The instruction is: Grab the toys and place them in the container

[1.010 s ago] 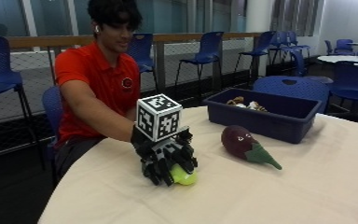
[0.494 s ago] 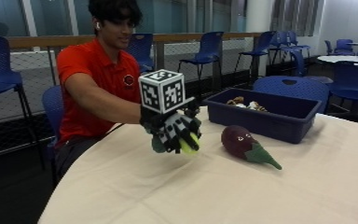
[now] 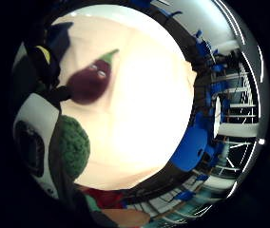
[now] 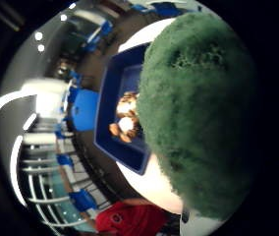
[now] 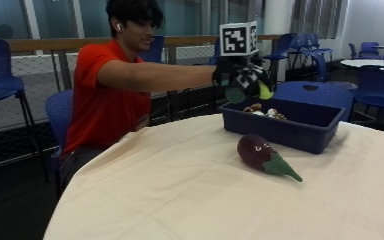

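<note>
Fingers of my gloved right hand (image 5: 244, 79) curl around a green and yellow plush toy (image 5: 236, 93), holding it in the air above the blue container (image 5: 285, 132). Beside the container, a purple eggplant toy (image 5: 264, 155) lies on the cream-covered surface (image 5: 179, 200).

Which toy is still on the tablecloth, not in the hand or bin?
The purple eggplant toy, lying on the cloth beside the blue bin. The green toy is in the gloved right hand.

Round table (image 5: 179, 200), cream cloth; blue container (image 5: 286, 122) at far side; eggplant toy (image 5: 264, 156) just before it
</note>
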The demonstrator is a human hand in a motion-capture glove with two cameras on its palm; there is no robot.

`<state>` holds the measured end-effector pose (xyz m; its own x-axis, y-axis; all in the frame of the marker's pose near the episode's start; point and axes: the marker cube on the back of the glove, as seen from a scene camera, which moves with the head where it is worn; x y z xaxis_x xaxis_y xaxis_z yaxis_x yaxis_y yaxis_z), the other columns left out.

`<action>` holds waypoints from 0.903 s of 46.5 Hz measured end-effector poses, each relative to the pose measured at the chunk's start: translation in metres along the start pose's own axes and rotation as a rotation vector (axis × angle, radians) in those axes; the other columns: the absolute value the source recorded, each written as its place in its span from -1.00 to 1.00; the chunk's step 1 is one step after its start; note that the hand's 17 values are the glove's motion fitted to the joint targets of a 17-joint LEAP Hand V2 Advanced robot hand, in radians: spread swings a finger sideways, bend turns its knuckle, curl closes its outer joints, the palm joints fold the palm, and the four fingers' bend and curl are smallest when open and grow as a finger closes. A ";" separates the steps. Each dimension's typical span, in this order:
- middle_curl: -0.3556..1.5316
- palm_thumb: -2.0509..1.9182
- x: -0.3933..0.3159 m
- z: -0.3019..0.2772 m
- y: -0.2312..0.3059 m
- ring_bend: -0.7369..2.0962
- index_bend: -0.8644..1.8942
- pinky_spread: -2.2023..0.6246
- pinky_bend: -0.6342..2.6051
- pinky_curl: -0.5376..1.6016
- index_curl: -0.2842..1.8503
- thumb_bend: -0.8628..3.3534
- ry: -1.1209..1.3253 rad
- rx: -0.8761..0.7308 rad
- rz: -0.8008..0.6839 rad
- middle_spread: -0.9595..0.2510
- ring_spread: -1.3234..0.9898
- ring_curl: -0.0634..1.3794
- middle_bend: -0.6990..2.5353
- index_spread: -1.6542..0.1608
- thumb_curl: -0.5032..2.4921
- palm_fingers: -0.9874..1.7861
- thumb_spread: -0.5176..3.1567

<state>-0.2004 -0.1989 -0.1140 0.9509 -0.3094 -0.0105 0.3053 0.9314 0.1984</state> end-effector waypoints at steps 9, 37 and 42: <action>-0.36 0.35 -0.071 -0.003 -0.048 0.21 -0.15 0.24 0.05 -0.12 -0.09 -0.54 0.042 -0.001 -0.050 0.08 -0.28 -0.28 -0.42 0.30 -0.14 0.35 -0.33; -0.38 0.09 -0.118 0.037 -0.077 -0.24 -0.35 0.46 0.23 -0.04 -0.17 -0.66 0.039 -0.194 -0.135 0.42 0.04 -0.46 -0.50 0.35 -0.25 -0.55 -0.16; -0.40 0.01 -0.080 0.028 -0.071 -0.34 -0.33 0.54 0.24 -0.06 -0.26 -0.64 0.066 -0.118 -0.111 0.50 0.12 -0.55 -0.51 0.39 -0.30 -0.54 -0.15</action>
<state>-0.2996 -0.2463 -0.0995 0.9110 -0.4023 -0.0910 0.4092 0.9092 0.0763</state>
